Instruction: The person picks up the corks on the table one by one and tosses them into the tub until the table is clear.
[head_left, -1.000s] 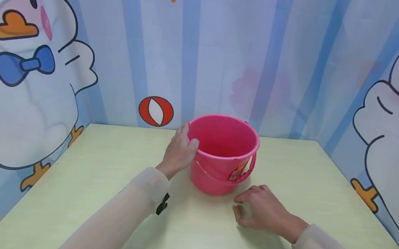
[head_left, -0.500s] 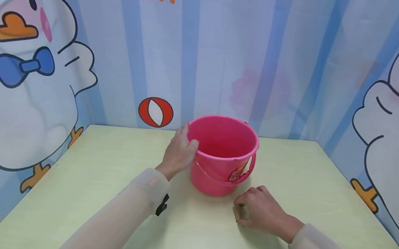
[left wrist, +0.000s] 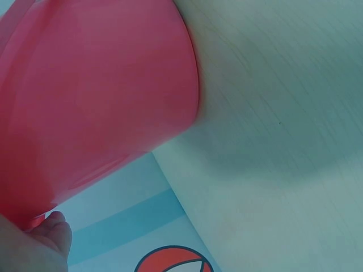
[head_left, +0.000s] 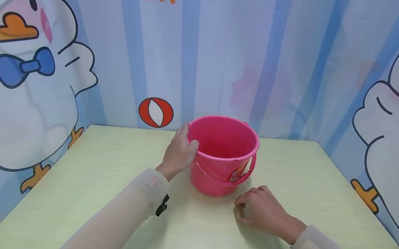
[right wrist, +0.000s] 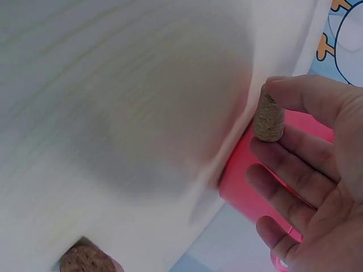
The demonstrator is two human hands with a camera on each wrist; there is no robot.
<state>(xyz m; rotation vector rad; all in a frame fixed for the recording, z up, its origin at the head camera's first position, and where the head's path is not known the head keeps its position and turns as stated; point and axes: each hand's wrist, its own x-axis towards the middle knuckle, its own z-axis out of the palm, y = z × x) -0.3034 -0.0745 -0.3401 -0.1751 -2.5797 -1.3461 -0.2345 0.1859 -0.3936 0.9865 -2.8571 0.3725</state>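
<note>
A pink bucket (head_left: pixel 213 170) stands upright on the table, its handle hanging down at the front. My left hand (head_left: pixel 179 151) holds the bucket by the left side of its rim; in the left wrist view only part of that hand shows, below the bucket wall. In front of the bucket, low over the table, is my right hand (head_left: pixel 261 210). It pinches a small tapered cork stopper (right wrist: pixel 268 119) between thumb and fingertips, plain in the right wrist view. From the head view the cork is mostly hidden by the fingers. The bucket's bottom inside is not visible.
A round cork-textured piece (right wrist: pixel 86 259) shows at the lower left of the right wrist view, partly cut off. The pale wooden table (head_left: pixel 107 163) ends at a striped cloth backdrop (head_left: pixel 225 54) printed with ducks.
The cork's brown side showed between the right thumb and fingers; now it is barely seen from the head view. The right hand has shifted only slightly. Left hand and bucket stay put.
</note>
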